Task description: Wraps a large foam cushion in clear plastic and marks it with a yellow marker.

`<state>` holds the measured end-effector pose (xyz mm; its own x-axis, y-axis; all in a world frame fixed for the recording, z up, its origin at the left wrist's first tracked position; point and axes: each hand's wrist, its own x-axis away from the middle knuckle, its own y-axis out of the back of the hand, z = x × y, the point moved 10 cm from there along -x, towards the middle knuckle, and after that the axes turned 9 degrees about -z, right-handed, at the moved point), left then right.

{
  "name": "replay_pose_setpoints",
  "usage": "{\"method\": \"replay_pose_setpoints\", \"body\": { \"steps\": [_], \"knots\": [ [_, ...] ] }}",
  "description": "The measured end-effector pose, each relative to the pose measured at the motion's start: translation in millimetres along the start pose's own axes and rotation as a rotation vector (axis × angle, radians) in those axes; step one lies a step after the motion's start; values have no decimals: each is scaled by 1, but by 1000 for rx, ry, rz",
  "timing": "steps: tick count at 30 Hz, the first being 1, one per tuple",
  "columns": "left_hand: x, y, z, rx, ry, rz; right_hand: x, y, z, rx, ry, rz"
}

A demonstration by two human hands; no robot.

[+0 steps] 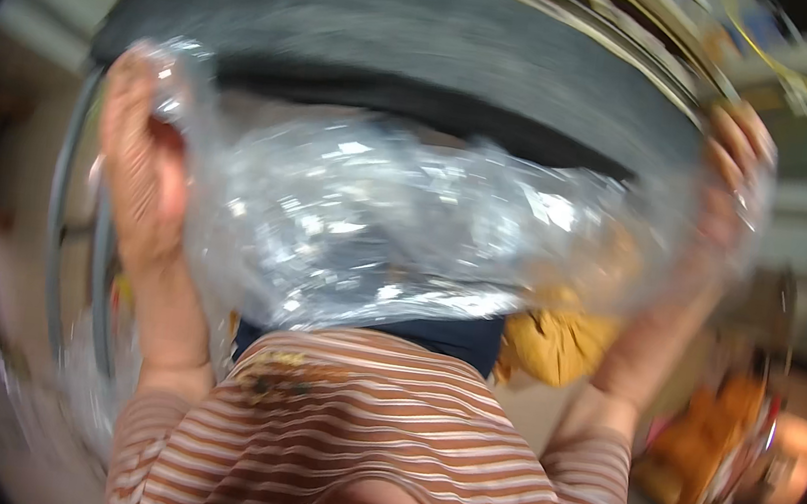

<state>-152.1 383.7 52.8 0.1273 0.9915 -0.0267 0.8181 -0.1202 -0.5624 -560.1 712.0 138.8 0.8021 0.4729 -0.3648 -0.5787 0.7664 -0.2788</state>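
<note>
A crinkled, shiny piece of clear plastic film [369, 207] is stretched wide in front of my body; whether it is a bag or a loose sheet I cannot tell. Its left end is in my left hand [145, 155], closed with some film bunched by the fingertips. At the far right my right hand [731, 182] grips the other end, fingers curled and partly covered by the film. Both hands are raised to about the same height, wide apart, and blurred by motion. The middle of the film hangs over my lap.
Beyond the film stands a dark grey surface [400, 35] with a pale far edge. A grey metal frame [61, 210] rises at the left. Mustard-yellow fabric [558, 347] lies below the film, and orange items [709, 431] are at the lower right. More clear plastic [92, 370] is at the lower left.
</note>
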Motion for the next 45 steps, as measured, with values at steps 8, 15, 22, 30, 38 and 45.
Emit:
{"method": "replay_pose_setpoints", "body": {
  "steps": [8, 15, 22, 30, 38, 45],
  "knots": [
    [79, -163, 43, 34, 57, 579, 37, -79, -5, -1070, -373, 72],
    [86, -186, 60, -32, -14, 580, 40, -65, -4, -1182, -376, 84],
    [70, -180, 70, -81, 17, 536, 33, -24, -13, -735, -148, -91],
    [86, -170, 7, -422, -641, 329, 42, 4, 33, 258, 520, -175],
    [305, -176, 181, -632, -335, 1406, 48, 11, 103, 532, 863, -521],
    [276, -131, 213, -662, -221, 1595, 26, 183, 197, 1381, 1088, -878]
  ]
}}
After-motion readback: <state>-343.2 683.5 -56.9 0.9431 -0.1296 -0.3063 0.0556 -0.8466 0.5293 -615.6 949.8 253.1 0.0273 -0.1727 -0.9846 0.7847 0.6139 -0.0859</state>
